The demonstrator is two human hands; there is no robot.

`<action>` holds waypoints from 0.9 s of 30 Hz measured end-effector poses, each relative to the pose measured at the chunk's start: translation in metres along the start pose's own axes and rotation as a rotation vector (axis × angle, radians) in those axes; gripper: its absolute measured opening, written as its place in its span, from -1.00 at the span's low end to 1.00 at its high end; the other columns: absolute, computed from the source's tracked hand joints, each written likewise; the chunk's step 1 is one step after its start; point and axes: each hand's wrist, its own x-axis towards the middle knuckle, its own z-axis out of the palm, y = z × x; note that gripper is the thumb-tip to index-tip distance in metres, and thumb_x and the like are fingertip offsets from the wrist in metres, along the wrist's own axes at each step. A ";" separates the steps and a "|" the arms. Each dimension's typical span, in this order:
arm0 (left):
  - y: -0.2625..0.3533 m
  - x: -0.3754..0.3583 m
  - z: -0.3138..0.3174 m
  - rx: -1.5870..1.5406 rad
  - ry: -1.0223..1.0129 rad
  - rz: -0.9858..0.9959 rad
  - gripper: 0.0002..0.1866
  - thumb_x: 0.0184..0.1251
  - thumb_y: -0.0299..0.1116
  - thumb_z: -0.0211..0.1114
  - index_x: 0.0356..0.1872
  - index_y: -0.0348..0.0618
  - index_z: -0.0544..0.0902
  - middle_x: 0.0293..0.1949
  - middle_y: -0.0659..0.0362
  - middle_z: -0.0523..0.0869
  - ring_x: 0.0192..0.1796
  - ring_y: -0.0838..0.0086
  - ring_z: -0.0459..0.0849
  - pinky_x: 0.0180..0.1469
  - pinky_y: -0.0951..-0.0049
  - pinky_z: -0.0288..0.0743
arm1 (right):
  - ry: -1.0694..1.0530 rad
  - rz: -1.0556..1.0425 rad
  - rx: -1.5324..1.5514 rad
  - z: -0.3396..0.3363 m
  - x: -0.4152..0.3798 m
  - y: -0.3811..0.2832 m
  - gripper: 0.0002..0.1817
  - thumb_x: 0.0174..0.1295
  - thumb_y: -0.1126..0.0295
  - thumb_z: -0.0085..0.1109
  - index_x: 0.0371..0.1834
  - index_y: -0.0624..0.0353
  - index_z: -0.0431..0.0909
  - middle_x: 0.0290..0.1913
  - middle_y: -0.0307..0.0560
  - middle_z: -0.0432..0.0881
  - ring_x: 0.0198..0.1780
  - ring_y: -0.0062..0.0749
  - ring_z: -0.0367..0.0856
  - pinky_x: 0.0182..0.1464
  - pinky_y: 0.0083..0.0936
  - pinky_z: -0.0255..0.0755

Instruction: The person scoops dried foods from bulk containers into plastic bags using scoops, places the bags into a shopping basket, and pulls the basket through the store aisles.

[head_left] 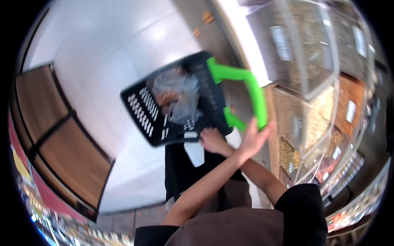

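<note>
A black shopping basket with a bright green handle is held tilted in front of me. Clear plastic bags with brownish contents lie inside it. My forearms cross, the left one over the right. My left hand is at the lower end of the handle, with the green bar between its thumb and fingers; motion blurs it a little. Closed at the basket's near rim is my right hand, its fingertips partly hidden.
Clear bulk-food bins with labels line the right side beside a white ledge. Brown-topped units with black frames stand at left. A pale tiled floor lies beyond the basket. Packaged goods fill the lower right.
</note>
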 end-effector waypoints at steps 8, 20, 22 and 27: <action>-0.011 -0.063 -0.020 0.506 -0.083 -0.024 -0.81 0.48 -0.39 0.15 -0.24 -0.32 0.41 -0.67 0.21 0.51 -0.67 0.54 0.52 -0.60 0.49 0.41 | 0.382 0.060 0.079 0.135 -0.044 -0.011 -0.38 0.25 0.20 0.12 0.35 0.26 0.37 0.38 0.17 0.41 0.46 0.02 0.28 0.47 -0.08 0.09; -0.036 -0.184 -0.095 0.927 -0.508 -0.242 -0.78 0.43 -0.33 0.20 -0.29 -0.29 0.46 -0.63 0.15 0.57 -0.65 0.47 0.58 -0.57 0.39 0.45 | 0.891 0.284 0.448 0.186 -0.111 -0.117 -0.62 0.24 0.05 0.10 -0.07 0.08 0.62 -0.12 0.21 0.71 -0.07 0.00 0.72 -0.11 0.00 0.57; -0.036 -0.199 -0.106 1.048 -0.526 -0.243 -0.78 0.43 -0.30 0.20 -0.28 -0.29 0.48 -0.61 0.14 0.60 -0.64 0.47 0.58 -0.57 0.38 0.46 | 0.568 0.716 0.622 0.121 -0.174 -0.136 -0.60 0.20 0.05 0.14 -0.16 0.18 0.60 -0.23 0.21 0.72 -0.18 0.09 0.73 -0.17 0.06 0.55; -0.046 -0.233 -0.129 1.355 -0.619 0.286 -0.72 0.33 -0.23 0.20 -0.16 -0.27 0.58 -0.44 -0.09 0.70 -0.37 0.03 0.71 -0.25 0.13 0.55 | 1.174 0.740 0.249 0.067 -0.256 -0.148 -0.10 0.05 0.22 0.40 0.36 0.53 0.18 0.45 0.48 0.15 0.46 0.27 0.20 0.41 -0.02 0.22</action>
